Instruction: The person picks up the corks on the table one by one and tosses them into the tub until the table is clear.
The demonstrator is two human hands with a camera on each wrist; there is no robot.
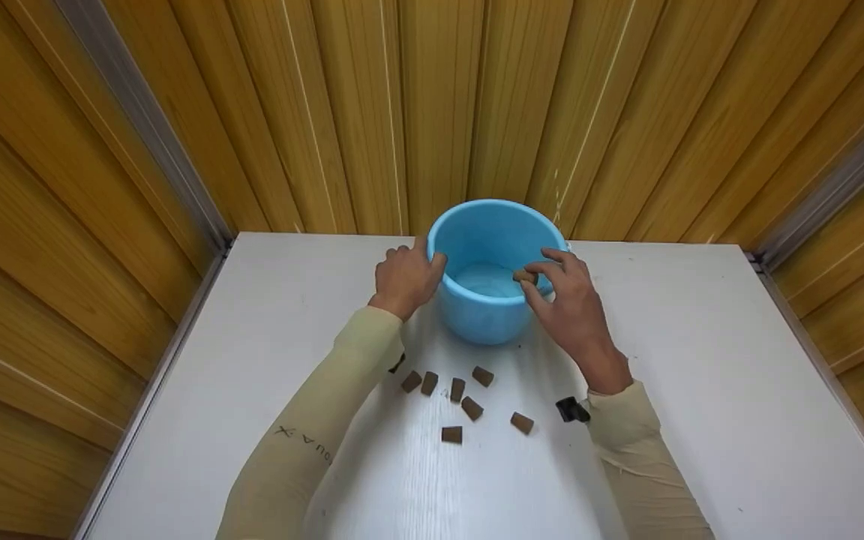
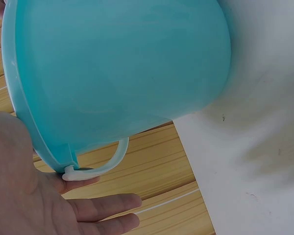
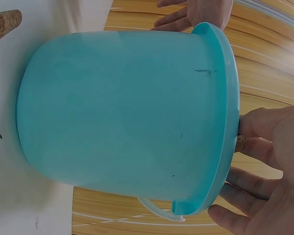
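A light blue plastic bucket (image 1: 481,315) stands upright at the back of the white table. My left hand (image 1: 406,279) holds its left rim, thumb over the edge; in the left wrist view two of that hand's fingers (image 2: 108,206) stretch out past the white handle (image 2: 100,169). My right hand (image 1: 568,301) pinches a cork (image 1: 524,276) between thumb and fingertips, over the bucket's right front rim. In the right wrist view, the rim partly hides this cork (image 3: 241,142). Several tapered brown corks (image 1: 472,408) lie scattered on the table before the bucket.
Wood-patterned panels (image 1: 439,112) rise behind the white table (image 1: 289,300) and along both sides, with grey metal strips (image 1: 154,120) at the corners. A black piece (image 1: 572,409) is at the right sleeve cuff.
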